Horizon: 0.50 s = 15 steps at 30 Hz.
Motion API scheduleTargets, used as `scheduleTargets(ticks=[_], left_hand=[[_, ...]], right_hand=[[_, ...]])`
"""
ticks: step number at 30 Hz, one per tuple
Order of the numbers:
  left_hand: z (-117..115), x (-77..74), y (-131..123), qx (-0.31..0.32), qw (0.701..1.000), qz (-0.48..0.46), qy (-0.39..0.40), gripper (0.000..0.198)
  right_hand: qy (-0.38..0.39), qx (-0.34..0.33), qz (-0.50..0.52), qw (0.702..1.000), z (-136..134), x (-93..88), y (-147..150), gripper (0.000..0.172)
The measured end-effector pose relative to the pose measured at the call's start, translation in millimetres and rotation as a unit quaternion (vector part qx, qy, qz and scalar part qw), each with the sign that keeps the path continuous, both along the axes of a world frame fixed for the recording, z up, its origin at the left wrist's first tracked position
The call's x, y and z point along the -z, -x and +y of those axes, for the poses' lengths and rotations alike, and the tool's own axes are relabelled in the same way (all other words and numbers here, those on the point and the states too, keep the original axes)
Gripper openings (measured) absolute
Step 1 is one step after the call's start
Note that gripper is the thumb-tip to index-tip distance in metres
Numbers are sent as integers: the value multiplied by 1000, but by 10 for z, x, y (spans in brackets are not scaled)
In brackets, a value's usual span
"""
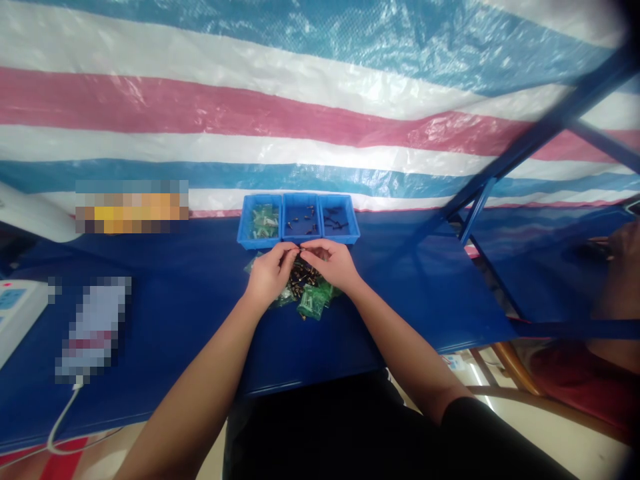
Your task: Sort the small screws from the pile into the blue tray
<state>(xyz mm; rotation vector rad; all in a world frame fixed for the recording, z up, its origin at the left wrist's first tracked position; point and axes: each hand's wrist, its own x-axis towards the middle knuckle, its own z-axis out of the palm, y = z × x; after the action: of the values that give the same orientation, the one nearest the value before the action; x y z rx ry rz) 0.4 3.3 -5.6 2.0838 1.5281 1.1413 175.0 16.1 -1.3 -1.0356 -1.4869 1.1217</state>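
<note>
My left hand (271, 272) and my right hand (333, 262) meet over a pile of small dark and brass-coloured screws (301, 277). Thumb and fingers are pinched together on each hand, and their tips almost touch. A tiny dark piece shows between the fingertips, too small to name. Green plastic packets (311, 302) lie at the near side of the pile, with small pale pieces inside. Just beyond my hands stand three joined blue bins. Green packets fill the left bin (241, 230); a few screws lie in the middle bin (295, 230) and dark screws in the right bin (353, 230).
The blue table (190, 293) carries a pixelated phone-like object (93, 330) with a white cable (63, 417) at left. A white device (20, 307) sits beside it. Blue metal bars (520, 147) rise at right, where another person in red (590, 387) sits. Striped sheeting (300, 113) hangs behind.
</note>
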Motion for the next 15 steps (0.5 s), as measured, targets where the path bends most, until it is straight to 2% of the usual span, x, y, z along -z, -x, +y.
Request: scheduleTargets(ticks=[15], left_hand=[[-14,2,-7,-2,1000,2,-25,28]], right_hand=[[-6,13,10,1000,5,-10,-5,26]])
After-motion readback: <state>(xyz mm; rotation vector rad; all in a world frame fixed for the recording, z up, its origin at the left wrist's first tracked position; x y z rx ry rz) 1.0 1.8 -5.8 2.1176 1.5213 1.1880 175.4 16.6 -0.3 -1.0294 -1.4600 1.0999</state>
